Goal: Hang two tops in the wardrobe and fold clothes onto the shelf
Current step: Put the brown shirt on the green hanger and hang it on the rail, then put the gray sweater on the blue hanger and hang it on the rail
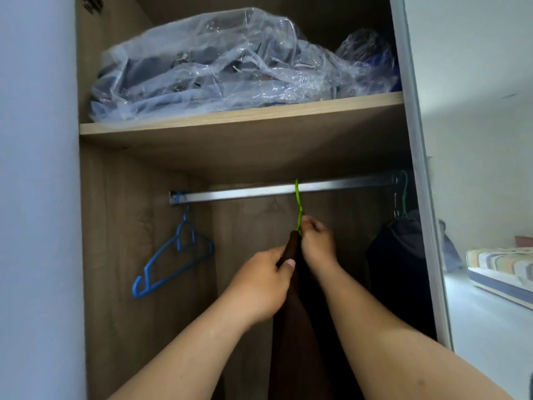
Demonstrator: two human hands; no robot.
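Your green hanger (298, 203) is hooked on the rail (259, 189), dark top (297, 313) hanging beneath; left hand (259, 284) grips its shoulder, right hand (315, 241) pinches the hanger neck. Square the shoulder on the hanger before letting go

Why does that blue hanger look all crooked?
The blue hanger hangs tilted at the left end of the rail, one arm dipping low, with no garment on it. Otherwise nothing looks spilled or broken.

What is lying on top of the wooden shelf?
On the shelf lie clear plastic bags holding dark folded clothes. What lies behind or under them is covered.
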